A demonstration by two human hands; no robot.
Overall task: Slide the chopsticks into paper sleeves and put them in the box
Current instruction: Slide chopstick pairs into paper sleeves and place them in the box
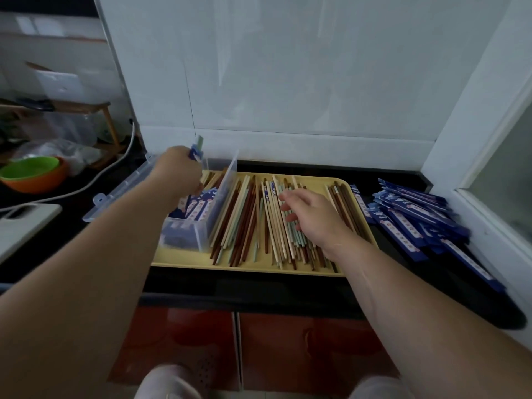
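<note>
My left hand [177, 171] grips a pair of chopsticks in a blue paper sleeve [196, 151], held above the far end of the clear plastic box [201, 226]. The box sits on the left of the yellow tray [184, 259] and holds several sleeved pairs [198, 205]. Loose chopsticks [247, 223] in brown, cream and pale green lie spread across the tray. My right hand [309, 217] rests over them with fingers relaxed, touching the pale ones. A pile of blue paper sleeves [417, 217] lies on the black counter to the right.
The box's open lid [123, 188] leans out to the left. A green and orange bowl [34, 174] and a white cable [86, 182] sit at the far left. A white wall rises right behind the tray; a window frame [472, 180] borders the right.
</note>
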